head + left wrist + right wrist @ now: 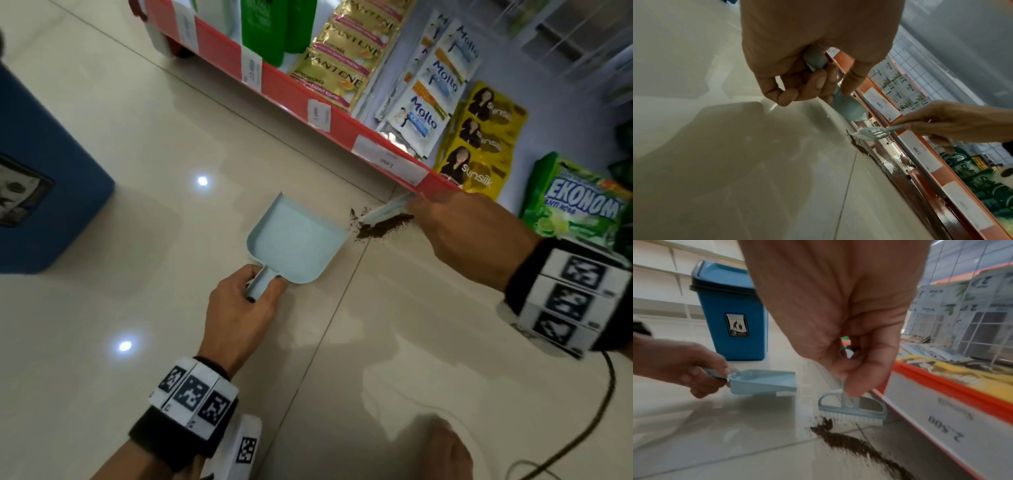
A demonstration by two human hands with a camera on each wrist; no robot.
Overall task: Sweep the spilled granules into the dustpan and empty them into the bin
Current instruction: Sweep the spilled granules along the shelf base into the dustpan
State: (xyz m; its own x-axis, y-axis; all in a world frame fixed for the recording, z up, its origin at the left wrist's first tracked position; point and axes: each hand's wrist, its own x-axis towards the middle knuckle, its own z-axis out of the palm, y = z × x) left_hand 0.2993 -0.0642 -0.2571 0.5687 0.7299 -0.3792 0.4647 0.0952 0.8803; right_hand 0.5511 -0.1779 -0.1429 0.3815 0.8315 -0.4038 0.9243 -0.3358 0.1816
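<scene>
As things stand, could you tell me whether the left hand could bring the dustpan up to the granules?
Probably yes: the left hand grips the dustpan, open edge facing the granules with only bare floor between.

head view downward, wrist views low, all sharing dustpan [291, 240]

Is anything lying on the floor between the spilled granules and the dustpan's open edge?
Nothing visible. Bare tile separates the granules from the dustpan mouth; only the brush, held by the right hand, sits at the pile's end.
</scene>
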